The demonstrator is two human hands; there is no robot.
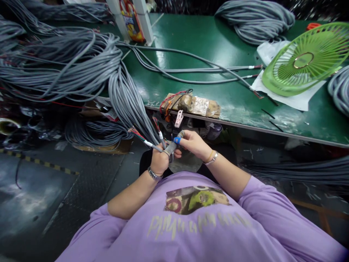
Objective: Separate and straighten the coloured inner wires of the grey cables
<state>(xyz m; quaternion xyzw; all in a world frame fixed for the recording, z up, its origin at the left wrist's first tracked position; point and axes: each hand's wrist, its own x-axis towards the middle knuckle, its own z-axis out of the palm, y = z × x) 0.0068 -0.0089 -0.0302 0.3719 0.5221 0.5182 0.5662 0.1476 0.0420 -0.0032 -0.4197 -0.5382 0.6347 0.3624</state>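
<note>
My left hand (159, 161) is closed around a grey cable (156, 147) whose white-banded end fans out into thin coloured wires (137, 133). Another grey cable end (160, 137) with stripped wires stands up beside it. Close against it, my right hand (195, 145) pinches with thumb and index finger; what lies between them is mostly hidden. Blue wrapping (177, 140) covers a right fingertip, and grey wrapping (170, 148) covers my left thumb. Just beyond my hands, a pale pink clip (179, 119) hangs at the bench edge.
A big bundle of grey cables (81, 62) drapes over the green bench (180, 32) at left. A taped block (200, 105) sits on its front edge. To the right are a green fan (304, 60) and a cable coil (256, 20). More cables (100, 133) lie below.
</note>
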